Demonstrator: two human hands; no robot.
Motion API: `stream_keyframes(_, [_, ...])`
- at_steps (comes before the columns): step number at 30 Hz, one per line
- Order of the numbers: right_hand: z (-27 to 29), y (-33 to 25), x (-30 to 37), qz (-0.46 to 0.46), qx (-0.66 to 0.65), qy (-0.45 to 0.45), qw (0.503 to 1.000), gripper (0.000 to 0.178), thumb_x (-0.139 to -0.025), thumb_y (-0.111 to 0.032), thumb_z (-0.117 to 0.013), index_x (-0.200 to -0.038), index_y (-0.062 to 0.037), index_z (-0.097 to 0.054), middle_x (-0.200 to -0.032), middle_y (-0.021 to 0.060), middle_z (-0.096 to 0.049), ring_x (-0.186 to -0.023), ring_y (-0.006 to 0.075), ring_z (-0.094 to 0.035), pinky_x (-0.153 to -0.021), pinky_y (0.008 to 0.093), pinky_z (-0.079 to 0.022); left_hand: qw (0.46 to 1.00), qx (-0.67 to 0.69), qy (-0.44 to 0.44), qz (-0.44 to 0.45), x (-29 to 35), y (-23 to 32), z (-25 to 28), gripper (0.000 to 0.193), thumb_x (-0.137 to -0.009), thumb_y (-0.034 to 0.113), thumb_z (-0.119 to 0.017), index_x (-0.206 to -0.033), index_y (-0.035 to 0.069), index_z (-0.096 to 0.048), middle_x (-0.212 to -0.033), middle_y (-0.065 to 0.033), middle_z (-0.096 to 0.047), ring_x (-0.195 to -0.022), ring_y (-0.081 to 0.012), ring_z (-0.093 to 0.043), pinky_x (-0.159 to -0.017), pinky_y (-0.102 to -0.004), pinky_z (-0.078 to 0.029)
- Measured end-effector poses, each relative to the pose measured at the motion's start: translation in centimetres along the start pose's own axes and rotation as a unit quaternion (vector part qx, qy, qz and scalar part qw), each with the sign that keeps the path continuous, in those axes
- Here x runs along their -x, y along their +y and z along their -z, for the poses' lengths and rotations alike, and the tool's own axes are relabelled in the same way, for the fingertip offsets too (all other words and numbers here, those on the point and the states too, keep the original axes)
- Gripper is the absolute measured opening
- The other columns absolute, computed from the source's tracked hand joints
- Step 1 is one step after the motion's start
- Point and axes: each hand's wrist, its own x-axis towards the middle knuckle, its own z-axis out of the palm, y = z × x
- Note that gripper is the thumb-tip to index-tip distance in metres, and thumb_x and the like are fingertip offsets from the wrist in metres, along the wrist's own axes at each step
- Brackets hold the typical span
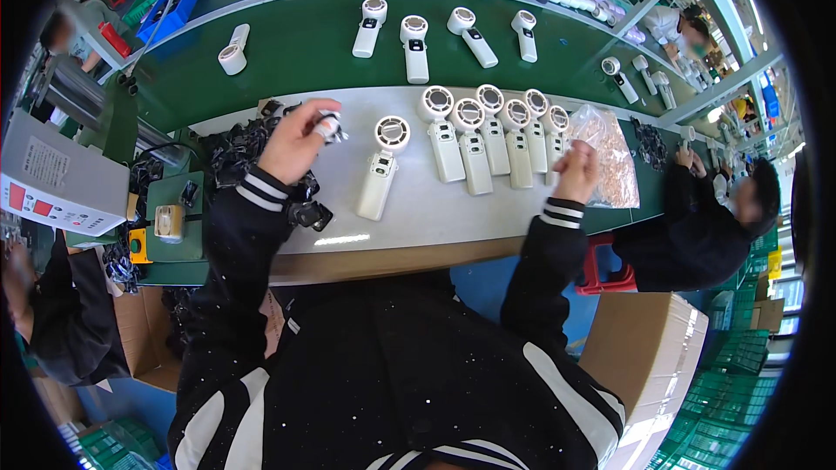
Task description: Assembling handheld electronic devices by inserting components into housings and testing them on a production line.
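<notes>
L hand [294, 141], small part [328, 126]; fans [488, 135]

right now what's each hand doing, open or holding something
Left hand: closed on a small white and black part.
Right hand: closed in a fist beside the clear bag; contents cannot be told.

Factory assembly line — green conveyor [296, 43], rows of handheld fans [488, 135], workers

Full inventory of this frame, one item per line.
Fans: six, white, grey mat; one apart, five in a row.
Conveyor fans: about five, white, green belt.
Black parts: pile, mat's left end.
Bag: one, clear, coppery bits inside, mat's right end.
Control box: one, grey, far left.
Co-worker: one, dark top, right.
Left hand: holds a small white-and-dark part.
Right hand: fist, beside bag; contents hidden.
</notes>
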Motion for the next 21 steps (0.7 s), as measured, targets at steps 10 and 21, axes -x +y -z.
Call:
stream_keyframes(10, [-15.1,-1.2,16.1,-0.269,-0.229,-0.337,0.873,0.012,-0.094,-0.003,-0.049,-0.102,-0.0022,-0.059,-0.072,0.0065,-0.058,-0.060,0.0145,-0.056,-0.059,0.0248,-0.050,0.991,0.118,0.020,0.051,3.7,-2.7,-5.0,0.017,-0.081,-0.008,-0.056,-0.095,0.003,-0.056,-0.087,-0.0023,-0.056,-0.074,-0.0072,-0.048,-0.066,-0.0185,-0.041])
stream_keyframes(21, [-15.5,-4.4,16.6,-0.323,-0.129,-0.332,0.877,0.009,-0.093,-0.004,-0.051,-0.096,-0.0029,-0.059,-0.084,0.0091,-0.057,-0.071,0.0153,-0.055,-0.066,0.0244,-0.048,0.987,0.146,0.031,0.063,3.9,-2.4,-4.0,0.023,-0.081,-0.007,-0.058,-0.102,0.000,-0.062,-0.090,-0.0054,-0.063,-0.078,-0.0110,-0.056,-0.073,-0.0205,-0.046])
